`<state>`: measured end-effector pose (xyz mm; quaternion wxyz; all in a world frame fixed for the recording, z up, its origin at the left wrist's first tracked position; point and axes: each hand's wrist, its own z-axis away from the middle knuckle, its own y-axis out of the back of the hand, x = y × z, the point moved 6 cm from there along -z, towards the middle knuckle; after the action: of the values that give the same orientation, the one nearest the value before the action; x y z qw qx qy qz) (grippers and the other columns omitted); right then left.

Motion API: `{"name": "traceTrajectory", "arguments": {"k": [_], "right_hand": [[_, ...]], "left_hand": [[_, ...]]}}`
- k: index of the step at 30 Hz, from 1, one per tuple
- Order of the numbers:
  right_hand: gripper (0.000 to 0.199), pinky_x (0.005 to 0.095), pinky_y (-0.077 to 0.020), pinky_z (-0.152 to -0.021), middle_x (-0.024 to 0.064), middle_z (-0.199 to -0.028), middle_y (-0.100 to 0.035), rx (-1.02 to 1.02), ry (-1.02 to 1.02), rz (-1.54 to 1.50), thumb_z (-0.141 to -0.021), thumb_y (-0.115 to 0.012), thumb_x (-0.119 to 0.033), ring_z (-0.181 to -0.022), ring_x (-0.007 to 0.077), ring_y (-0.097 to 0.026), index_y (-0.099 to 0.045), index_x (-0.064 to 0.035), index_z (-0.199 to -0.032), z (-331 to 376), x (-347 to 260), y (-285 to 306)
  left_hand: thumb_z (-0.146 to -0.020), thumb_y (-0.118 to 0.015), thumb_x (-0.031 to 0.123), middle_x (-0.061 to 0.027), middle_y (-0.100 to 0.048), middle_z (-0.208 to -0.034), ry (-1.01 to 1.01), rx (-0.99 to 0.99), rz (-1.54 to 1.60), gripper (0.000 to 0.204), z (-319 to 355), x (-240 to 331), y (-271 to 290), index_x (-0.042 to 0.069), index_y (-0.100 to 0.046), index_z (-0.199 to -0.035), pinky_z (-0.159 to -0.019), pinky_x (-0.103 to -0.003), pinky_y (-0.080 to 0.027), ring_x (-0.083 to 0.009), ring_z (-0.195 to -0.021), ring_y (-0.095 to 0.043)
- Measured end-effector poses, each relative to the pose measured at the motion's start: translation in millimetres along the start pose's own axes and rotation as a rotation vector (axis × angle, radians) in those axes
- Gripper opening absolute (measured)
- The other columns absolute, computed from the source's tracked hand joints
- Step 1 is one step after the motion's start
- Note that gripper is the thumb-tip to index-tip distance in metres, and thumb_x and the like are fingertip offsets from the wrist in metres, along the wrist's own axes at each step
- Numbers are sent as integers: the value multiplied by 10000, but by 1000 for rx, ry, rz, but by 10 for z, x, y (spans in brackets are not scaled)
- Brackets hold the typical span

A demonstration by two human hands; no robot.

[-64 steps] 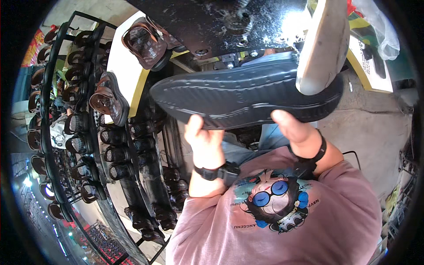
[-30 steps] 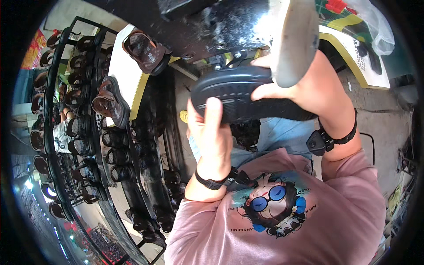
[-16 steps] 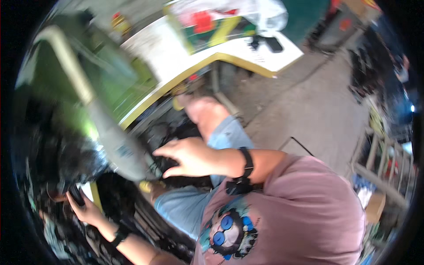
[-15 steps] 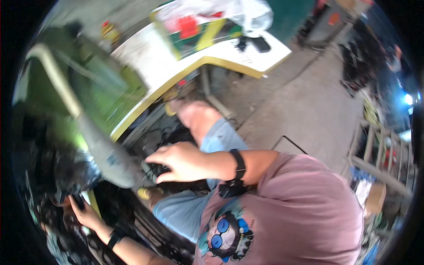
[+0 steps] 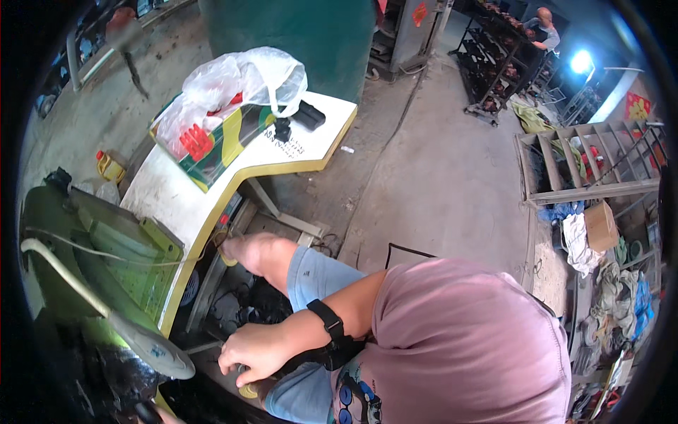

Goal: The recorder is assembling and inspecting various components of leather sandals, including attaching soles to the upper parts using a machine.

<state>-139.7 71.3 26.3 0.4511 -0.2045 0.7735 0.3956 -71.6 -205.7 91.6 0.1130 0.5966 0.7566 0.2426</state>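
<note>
At the lower left edge, only a sliver of my left hand [image 5: 167,417] shows, with a dark piece [image 5: 147,413] at its fingers; what that piece is, I cannot make out. My right hand [image 5: 256,352] hangs above my knee, its fingers loosely bent with a gap to the thumb, and nothing visible in them. A grey lamp head [image 5: 152,352] on a pale bent neck lights the dark, shiny work area beside the left hand. Behind the lamp stands a green machine [image 5: 95,272] with a flat plate and a thin cable.
A white, yellow-edged table [image 5: 159,180] carries a patterned box [image 5: 229,148], a plastic bag [image 5: 236,81] and a black case [image 5: 309,116]. A yellow bottle [image 5: 111,167] stands beyond. To the right are a slatted rack [image 5: 593,191] and a cardboard box [image 5: 600,226]. A person [image 5: 542,32] works far off.
The view has swung up and right, so the table and machine sit lower and further left. My left hand has slid mostly out of view. My right hand's fingers have bent more.
</note>
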Motion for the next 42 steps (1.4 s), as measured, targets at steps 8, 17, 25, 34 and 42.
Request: {"name": "traceTrajectory", "arguments": {"k": [8,17,25,34,42], "right_hand": [[709,432,-457,-669,212,-839,-583,210,371,-238,-619,-739,-596,-808,395,-579,-539,13,-921,61,-400,-77],[449,379,-462,-704,68,-964,-592,609,477,258,-648,-779,-313,-847,278,-582,-583,-84,-980,392,-524,710],[807,388,-359,-988,100,-1300,-477,51,-272,-817,-678,-723,-473,-1182,256,-463,-434,-47,-1299,1335,759,319],[712,478,-324,-1051,107,-1369,-432,560,-15,-1330,-789,-659,-375,-1246,303,-424,-373,-67,-1364,1142,964,835],[656,400,-386,-1000,109,-1248,-533,464,-233,-1209,-722,-715,-141,-1158,268,-502,-429,-15,-1299,655,514,323]], "left_hand": [[-694,-785,215,-134,-645,-907,267,-288,1110,412,188,2093,723,-7,-591,-981,-746,-347,-490,-255,-859,-614],[-832,-588,101,-125,-566,-1147,891,-611,1319,407,1000,1913,229,-47,-500,-1201,-885,-357,-460,-240,-1026,-566],[-801,-613,55,-69,-584,-1072,1034,-293,1718,381,858,2189,-12,-16,-515,-1162,-882,-306,-422,-170,-988,-545],[-808,-615,182,-141,-589,-1157,1187,-111,1896,460,1180,1896,-28,11,-498,-1219,-951,-433,-442,-283,-1071,-568],[-705,-650,278,-135,-571,-1183,1176,-42,1918,601,1134,1043,-58,45,-499,-1238,-939,-482,-448,-313,-1073,-556]]}}
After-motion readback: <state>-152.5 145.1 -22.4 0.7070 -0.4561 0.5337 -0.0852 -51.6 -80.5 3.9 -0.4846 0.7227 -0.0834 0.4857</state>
